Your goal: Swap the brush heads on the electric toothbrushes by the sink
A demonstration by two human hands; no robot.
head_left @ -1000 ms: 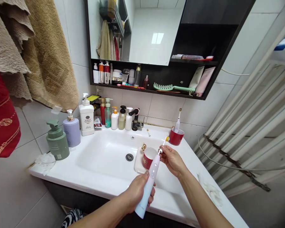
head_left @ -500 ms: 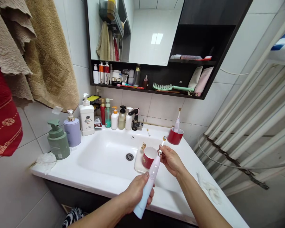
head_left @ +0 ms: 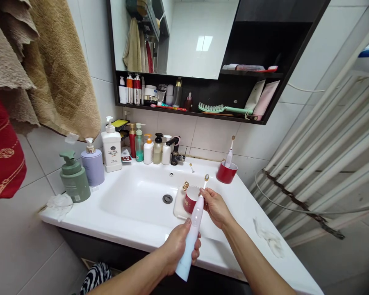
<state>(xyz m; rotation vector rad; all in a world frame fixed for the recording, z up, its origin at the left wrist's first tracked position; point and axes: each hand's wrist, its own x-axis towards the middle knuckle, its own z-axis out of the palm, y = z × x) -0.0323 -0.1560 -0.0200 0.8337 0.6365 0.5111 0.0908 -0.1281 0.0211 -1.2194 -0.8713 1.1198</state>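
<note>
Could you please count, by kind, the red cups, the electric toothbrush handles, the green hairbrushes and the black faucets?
Red cups: 2
Electric toothbrush handles: 2, one in the left hand
Green hairbrush: 1
Black faucet: 1
Total: 6

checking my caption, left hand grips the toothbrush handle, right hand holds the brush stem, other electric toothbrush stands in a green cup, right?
Not green: the head view shows the other electric toothbrush in a red cup. The left hand grips the toothbrush handle and the right hand holds the brush stem.
</note>
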